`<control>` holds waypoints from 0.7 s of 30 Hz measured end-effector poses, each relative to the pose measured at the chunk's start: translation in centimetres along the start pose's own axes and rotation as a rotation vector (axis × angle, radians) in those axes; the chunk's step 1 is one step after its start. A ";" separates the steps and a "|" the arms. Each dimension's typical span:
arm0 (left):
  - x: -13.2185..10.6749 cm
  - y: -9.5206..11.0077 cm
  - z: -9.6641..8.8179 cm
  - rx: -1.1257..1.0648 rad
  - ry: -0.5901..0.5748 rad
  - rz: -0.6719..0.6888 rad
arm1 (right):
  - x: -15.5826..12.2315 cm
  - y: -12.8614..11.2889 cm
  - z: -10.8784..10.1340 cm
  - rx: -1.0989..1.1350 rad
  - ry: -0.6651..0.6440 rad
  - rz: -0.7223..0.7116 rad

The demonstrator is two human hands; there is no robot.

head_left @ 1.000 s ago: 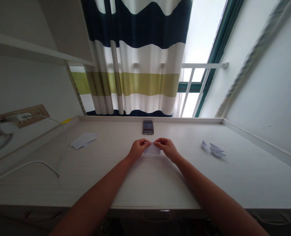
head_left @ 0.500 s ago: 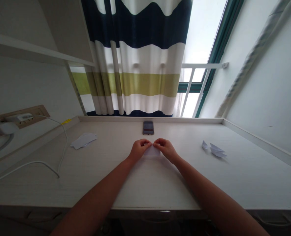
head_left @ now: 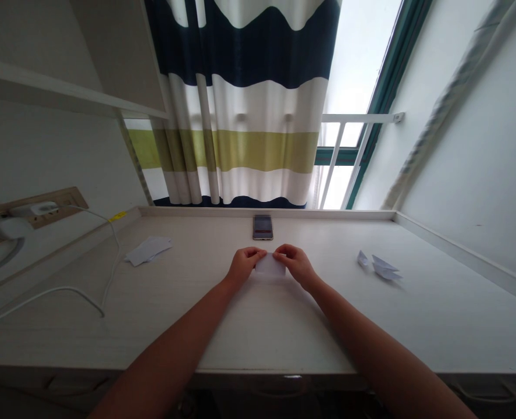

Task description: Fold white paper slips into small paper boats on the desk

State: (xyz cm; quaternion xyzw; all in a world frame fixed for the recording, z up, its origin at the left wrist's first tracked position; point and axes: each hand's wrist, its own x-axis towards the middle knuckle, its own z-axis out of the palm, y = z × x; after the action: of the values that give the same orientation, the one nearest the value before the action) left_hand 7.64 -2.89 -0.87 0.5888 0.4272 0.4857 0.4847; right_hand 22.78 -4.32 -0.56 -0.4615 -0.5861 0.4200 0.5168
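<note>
A small white sheet of paper is held between my two hands, low over the middle of the desk. My left hand pinches its upper left part between thumb and fingers. At the upper right part, my right hand grips the same sheet, also with thumb and fingers closed. The sheet's lower edge shows below my fingers. Just beyond my hands lies a phone, flat on the desk.
A stack of white paper sheets lies on the left. Folded white paper pieces rest on the right, with a smaller one beside them. A white cable runs from the wall socket onto the desk.
My fingertips have moved slightly apart along the paper's top edge, and more of the sheet shows between my hands. The other things have stayed in place.
</note>
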 end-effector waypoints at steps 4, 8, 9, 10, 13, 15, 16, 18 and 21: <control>-0.1 0.3 -0.1 -0.001 0.030 0.006 | 0.0 -0.1 0.0 0.057 0.020 0.068; -0.1 0.3 -0.2 -0.037 0.029 -0.005 | 0.1 -0.1 -0.1 0.081 0.028 0.058; 0.0 0.2 -0.2 -0.046 0.029 -0.011 | 0.1 -0.1 -0.1 0.083 0.028 0.054; 0.0 0.1 -0.2 -0.055 0.028 -0.021 | 0.1 -0.1 -0.2 0.085 0.028 0.053; 0.2 0.0 -0.2 -0.125 -0.005 -0.062 | 0.2 0.0 -0.3 0.086 0.032 0.048; 0.2 -0.1 -0.2 -0.190 -0.024 -0.083 | 0.2 0.1 -0.3 0.084 0.040 0.043; 0.3 -0.2 -0.2 -0.208 -0.024 -0.085 | 0.2 0.1 -0.3 0.083 0.044 0.042; 0.4 -0.4 -0.2 -0.205 -0.004 -0.074 | 0.2 0.0 -0.3 0.084 0.048 0.048; 0.6 -0.8 -0.4 -0.136 0.029 -0.033 | 0.0 -0.4 -0.1 0.094 0.048 0.079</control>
State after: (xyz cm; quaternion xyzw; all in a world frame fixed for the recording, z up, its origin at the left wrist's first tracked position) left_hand 7.34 -2.07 -1.49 0.5403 0.4100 0.5138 0.5252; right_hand 22.88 -4.36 -0.20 -0.4694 -0.5347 0.4559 0.5347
